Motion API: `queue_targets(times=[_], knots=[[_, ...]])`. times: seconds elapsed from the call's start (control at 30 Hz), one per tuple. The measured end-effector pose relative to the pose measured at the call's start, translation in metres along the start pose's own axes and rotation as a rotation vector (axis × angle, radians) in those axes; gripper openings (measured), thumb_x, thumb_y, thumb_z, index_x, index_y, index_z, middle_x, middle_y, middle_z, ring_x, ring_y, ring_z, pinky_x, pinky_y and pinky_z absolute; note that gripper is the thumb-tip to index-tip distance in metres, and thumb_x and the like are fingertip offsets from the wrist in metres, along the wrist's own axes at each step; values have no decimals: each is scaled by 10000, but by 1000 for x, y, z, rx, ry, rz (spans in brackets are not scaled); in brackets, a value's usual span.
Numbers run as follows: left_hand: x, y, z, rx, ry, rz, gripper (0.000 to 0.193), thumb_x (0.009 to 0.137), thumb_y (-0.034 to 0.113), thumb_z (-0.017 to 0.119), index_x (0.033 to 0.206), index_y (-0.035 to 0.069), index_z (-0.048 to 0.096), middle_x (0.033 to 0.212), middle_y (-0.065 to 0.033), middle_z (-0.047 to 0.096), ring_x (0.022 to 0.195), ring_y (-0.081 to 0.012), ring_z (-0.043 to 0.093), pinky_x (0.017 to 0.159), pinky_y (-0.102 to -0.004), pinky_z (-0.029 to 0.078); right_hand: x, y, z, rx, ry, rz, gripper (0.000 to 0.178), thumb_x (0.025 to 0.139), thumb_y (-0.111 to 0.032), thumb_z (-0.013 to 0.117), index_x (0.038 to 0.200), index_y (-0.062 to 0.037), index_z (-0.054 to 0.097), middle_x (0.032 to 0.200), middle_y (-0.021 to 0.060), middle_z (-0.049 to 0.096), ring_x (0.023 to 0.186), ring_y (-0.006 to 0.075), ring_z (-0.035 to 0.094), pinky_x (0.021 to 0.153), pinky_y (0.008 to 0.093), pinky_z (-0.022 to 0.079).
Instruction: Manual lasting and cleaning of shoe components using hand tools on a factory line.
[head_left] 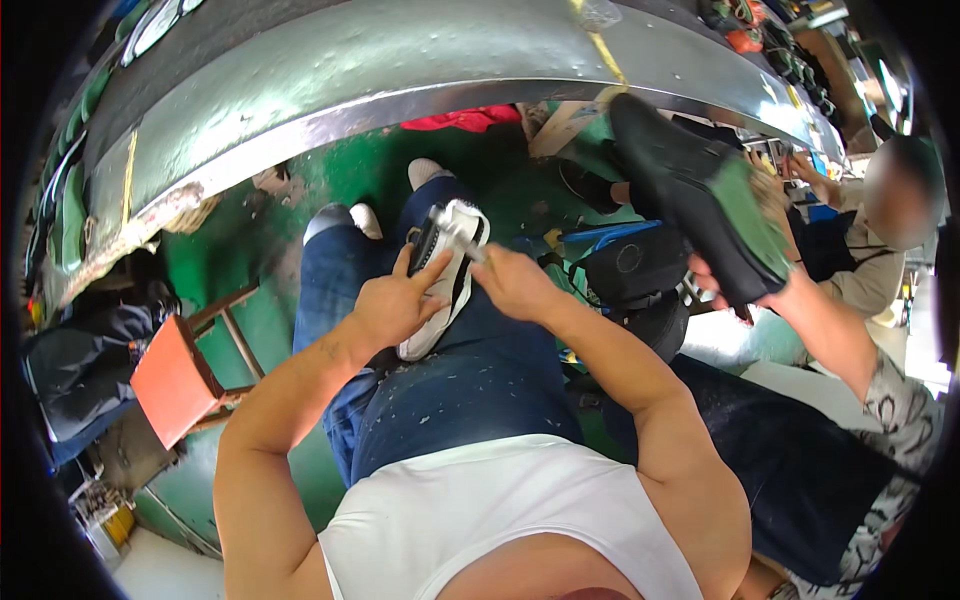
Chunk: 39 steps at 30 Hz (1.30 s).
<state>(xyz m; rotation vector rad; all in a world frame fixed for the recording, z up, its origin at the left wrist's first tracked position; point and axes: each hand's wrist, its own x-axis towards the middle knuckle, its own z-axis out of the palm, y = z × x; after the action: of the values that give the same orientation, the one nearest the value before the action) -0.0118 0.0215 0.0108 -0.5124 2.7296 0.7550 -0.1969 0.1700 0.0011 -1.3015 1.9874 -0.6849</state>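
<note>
A white and black shoe (437, 326) lies across my thighs, its toe end pointing toward the bench. My left hand (398, 305) grips the shoe at its side, fingers spread over the upper. From the right, my right hand (520, 284) is closed round a short, pale tool (462, 241) whose end lies over the shoe's opening. That end is smeared by motion, so its kind is unclear.
A long metal-edged bench (400, 60) runs across the front. At right, a co-worker's hand (708, 275) holds up a black and green shoe (700, 200). A black bag (635, 265) lies nearby. A reddish stool (175, 380) stands left. Another person sits far right.
</note>
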Motion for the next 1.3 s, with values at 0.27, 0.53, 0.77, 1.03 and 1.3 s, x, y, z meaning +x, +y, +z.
queue_targets(times=[0.27,0.53,0.77,1.03,1.3], knots=[[-21,-18,75,-786,328,-331,608,979,292,575,1494,25,391,1370,-280,550,1212,-334,604,1045,-367,448,-25,-18,-2,33,24,-44,408,1009,-383,502,1040,16,579,974,253,668,937,443,643,809,515,498],[-40,-14,28,-736,67,-158,1019,748,110,792,1578,94,201,1344,-251,578,1271,-351,561,1071,-358,431,-32,2,10,67,-112,21,403,996,-401,529,979,-4,597,883,235,671,878,453,641,768,513,484],[-52,-2,-88,-653,332,-102,750,755,-20,763,1407,17,394,1154,-222,662,1057,-259,669,876,-353,550,-59,34,18,537,52,250,390,1022,-389,521,947,-13,597,746,80,662,655,170,625,649,327,499],[20,1,-98,-883,462,104,333,925,149,696,1183,-13,562,1013,-46,647,882,-114,605,775,-254,490,-58,45,28,677,118,282,381,1030,-382,501,925,-27,591,729,61,656,615,121,603,593,285,486],[67,-25,12,-1145,-17,-287,738,896,241,711,1461,-81,362,1358,-213,555,1250,-276,546,1055,-359,432,-58,20,7,381,-25,238,401,1017,-399,512,951,-12,589,775,142,670,719,295,662,682,408,510]])
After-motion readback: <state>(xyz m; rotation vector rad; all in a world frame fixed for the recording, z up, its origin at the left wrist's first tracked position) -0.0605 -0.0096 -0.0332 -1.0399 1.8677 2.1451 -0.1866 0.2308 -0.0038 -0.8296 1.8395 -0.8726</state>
